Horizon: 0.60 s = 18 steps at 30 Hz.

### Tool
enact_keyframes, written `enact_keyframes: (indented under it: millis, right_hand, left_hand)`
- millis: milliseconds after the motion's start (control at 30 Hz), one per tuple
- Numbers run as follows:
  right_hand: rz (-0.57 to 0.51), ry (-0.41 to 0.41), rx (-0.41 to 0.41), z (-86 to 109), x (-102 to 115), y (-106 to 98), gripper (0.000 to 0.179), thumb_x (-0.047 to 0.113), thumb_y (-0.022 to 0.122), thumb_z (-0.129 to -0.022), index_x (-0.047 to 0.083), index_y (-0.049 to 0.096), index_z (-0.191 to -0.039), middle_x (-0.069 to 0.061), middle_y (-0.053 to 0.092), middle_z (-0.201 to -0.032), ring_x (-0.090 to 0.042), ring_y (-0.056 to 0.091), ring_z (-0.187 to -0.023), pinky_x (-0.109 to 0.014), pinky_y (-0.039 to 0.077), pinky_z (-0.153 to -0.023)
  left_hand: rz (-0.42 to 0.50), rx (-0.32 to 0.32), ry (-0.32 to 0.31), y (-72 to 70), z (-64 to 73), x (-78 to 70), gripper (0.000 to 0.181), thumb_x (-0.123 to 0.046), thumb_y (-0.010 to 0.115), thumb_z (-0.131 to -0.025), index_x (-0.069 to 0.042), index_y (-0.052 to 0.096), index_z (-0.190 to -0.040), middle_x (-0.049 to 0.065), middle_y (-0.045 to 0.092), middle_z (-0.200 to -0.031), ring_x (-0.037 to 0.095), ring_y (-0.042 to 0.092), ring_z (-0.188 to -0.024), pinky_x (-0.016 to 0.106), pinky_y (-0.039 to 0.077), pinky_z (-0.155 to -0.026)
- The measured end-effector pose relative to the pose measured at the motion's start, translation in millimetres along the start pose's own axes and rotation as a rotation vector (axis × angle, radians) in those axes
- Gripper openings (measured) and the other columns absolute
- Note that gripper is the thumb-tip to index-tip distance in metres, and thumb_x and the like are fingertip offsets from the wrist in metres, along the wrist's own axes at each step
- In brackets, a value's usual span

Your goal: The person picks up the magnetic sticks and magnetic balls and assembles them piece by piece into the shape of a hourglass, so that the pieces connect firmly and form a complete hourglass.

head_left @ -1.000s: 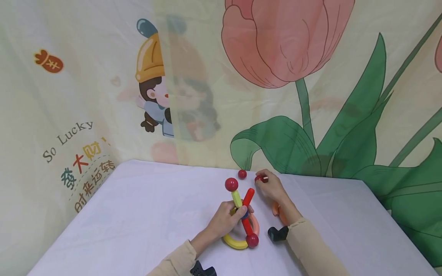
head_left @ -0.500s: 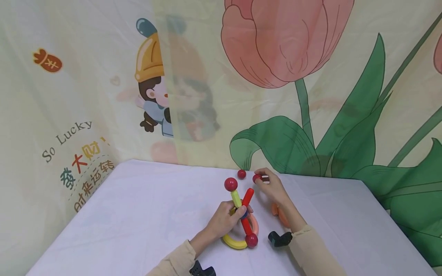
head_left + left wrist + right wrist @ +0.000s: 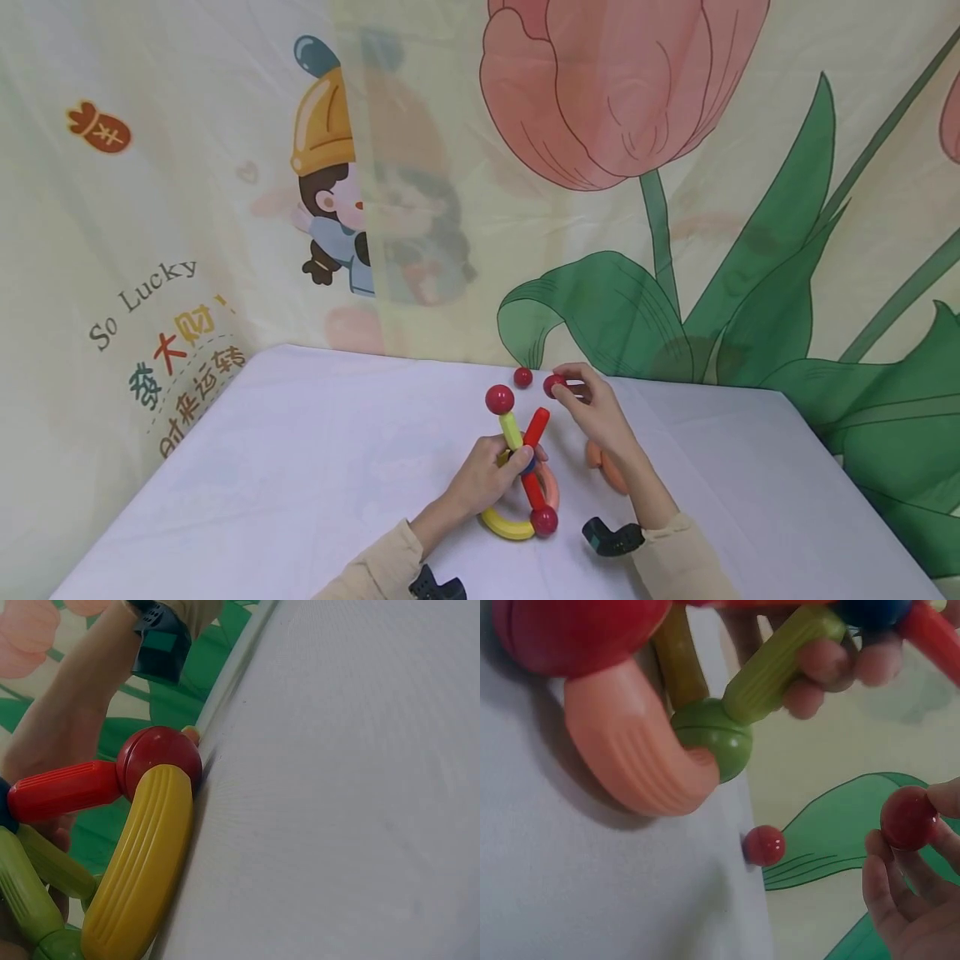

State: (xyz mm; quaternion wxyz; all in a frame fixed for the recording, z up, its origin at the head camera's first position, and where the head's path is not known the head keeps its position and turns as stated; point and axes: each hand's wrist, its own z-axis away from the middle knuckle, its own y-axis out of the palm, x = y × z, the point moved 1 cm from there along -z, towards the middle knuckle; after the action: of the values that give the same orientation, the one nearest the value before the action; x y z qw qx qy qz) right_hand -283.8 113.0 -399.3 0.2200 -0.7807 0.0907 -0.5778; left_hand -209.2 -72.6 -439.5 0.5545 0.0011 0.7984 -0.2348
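My left hand (image 3: 480,477) grips a toy frame of rods and balls near its blue ball (image 3: 529,463). From there a yellow-green rod (image 3: 510,431) rises to a red ball on top, and red rods (image 3: 533,492) run up right and down. The lower rod meets another red ball (image 3: 154,754), joined to a yellow curved piece (image 3: 142,862). A pink curved piece (image 3: 634,746) links to a green ball (image 3: 720,742) in the right wrist view. My right hand (image 3: 597,414) pinches a loose red ball (image 3: 909,818) between thumb and fingers, above the table behind the frame.
Another red ball (image 3: 522,377) lies by the table's back edge. Orange curved pieces (image 3: 613,473) lie on the white tabletop (image 3: 300,467), partly behind the right forearm. A printed curtain (image 3: 420,208) hangs behind. Black wrist devices (image 3: 611,537) sit at both sleeves.
My right hand has moved slightly left with the red ball, which shows more fully now. The left hand and the frame have stayed nearly in place.
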Motion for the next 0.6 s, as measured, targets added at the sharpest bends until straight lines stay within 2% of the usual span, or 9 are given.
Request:
enact_keyframes:
  millis: [167, 333, 400, 600]
  right_hand:
    - [-0.032, 0.0, -0.007, 7.9, 11, -4, 0.037, 0.033, 0.06, -0.092, 0.015, 0.051, -0.123, -0.006, 0.057, -0.121, -0.024, 0.06, -0.11, -0.044, 0.049, -0.094]
    - [-0.073, -0.016, 0.002, 14.9, 22, -8, 0.041, 0.036, 0.061, -0.091, 0.014, 0.049, -0.124, -0.005, 0.055, -0.121, -0.023, 0.061, -0.11, -0.045, 0.048, -0.095]
    - [-0.083, -0.035, 0.007, 16.9, 26, -9, 0.041, 0.035, 0.062, -0.091, 0.012, 0.049, -0.123, -0.006, 0.055, -0.12, -0.023, 0.062, -0.108, -0.042, 0.049, -0.094]
    - [-0.127, -0.112, 0.045, 22.3, 34, -10, 0.034, 0.027, 0.062, -0.091, 0.01, 0.05, -0.118, -0.008, 0.058, -0.114, -0.018, 0.065, -0.099, -0.026, 0.052, -0.085]
  left_hand:
    - [-0.012, 0.009, -0.026, -1.1, 1.0, -6.5, 0.026, -0.022, 0.045, -0.099, -0.011, 0.068, -0.103, 0.008, 0.071, -0.096, 0.004, 0.054, -0.082, 0.021, 0.046, -0.074]
    - [-0.012, 0.027, -0.02, -6.8, 5.8, -30.3, 0.028, -0.019, 0.044, -0.099, -0.003, 0.067, -0.102, 0.016, 0.07, -0.097, 0.003, 0.052, -0.081, 0.021, 0.045, -0.073]
    - [-0.007, 0.029, -0.013, -8.8, 7.6, -38.7, 0.028, -0.018, 0.045, -0.099, -0.001, 0.067, -0.101, 0.017, 0.07, -0.096, 0.002, 0.052, -0.081, 0.021, 0.045, -0.074]
    - [-0.012, 0.012, -0.02, -9.4, 8.6, -41.3, 0.027, -0.018, 0.046, -0.098, -0.002, 0.068, -0.101, 0.016, 0.07, -0.097, 0.003, 0.054, -0.084, 0.021, 0.047, -0.076]
